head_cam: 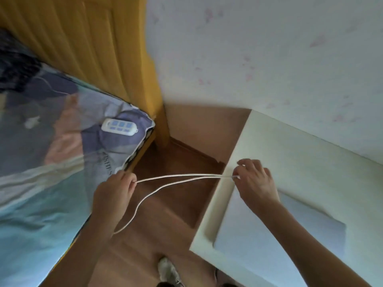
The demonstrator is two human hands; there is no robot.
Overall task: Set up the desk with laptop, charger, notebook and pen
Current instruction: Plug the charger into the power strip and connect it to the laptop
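A thin white charger cable (pixel 178 178) stretches between both my hands over the gap between bed and desk. My left hand (pixel 115 190) pinches one end of it near the bed's corner. My right hand (pixel 256 182) pinches the cable at the left edge of the cream desk (pixel 300 162). A slack loop of the cable hangs down toward my left forearm. A closed silver laptop (pixel 286 230) lies flat on the desk under my right forearm. No notebook or pen is in view.
A white power strip (pixel 119 126) with blue sockets lies on the patterned bedsheet (pixel 41 162) at the left. A yellow headboard (pixel 93 48) stands behind it. Wooden floor (pixel 176 204) runs between bed and desk, with my shoe (pixel 167 270) at the bottom. A pale wall backs the desk.
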